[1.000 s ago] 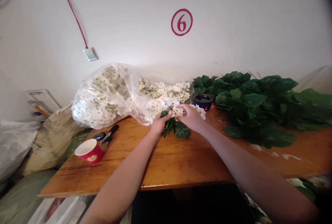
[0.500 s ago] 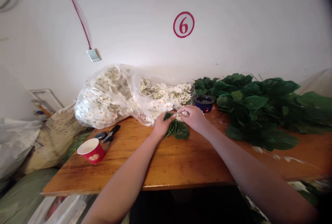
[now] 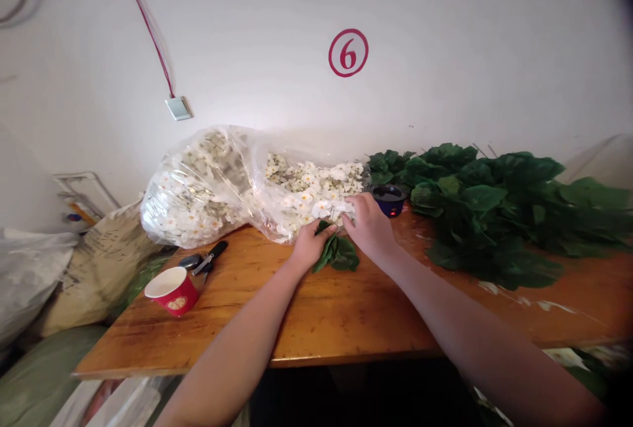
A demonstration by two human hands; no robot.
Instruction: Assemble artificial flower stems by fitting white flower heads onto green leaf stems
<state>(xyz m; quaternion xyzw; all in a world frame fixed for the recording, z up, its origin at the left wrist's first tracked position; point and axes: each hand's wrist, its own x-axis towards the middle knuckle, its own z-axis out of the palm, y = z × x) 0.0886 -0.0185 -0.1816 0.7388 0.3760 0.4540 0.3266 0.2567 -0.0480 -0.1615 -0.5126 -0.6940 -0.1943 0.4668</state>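
My left hand (image 3: 310,244) is closed around the stem end of a green artificial leaf sprig (image 3: 345,254), whose leaves hang over the wooden table. Close on its right, my right hand (image 3: 370,228) has its fingers pinched on a white artificial flower (image 3: 345,207); its stem is too small to follow. Both hands almost meet at the top of the sprig. Just behind them, many white flowers with yellow centres (image 3: 306,180) spill from the mouth of a clear plastic bag (image 3: 198,183).
A small dark blue pot (image 3: 390,201) with a red light stands behind my right hand. Green leaf sprigs (image 3: 487,196) are heaped on the right. On the left of the wooden table (image 3: 341,321) are a red paper cup (image 3: 173,292) and a black-handled tool (image 3: 216,252).
My right hand has turned and shifted slightly, its fingers now lying higher by the white flowers. The left hand keeps its hold on the leaf sprig. The view has tilted slightly.
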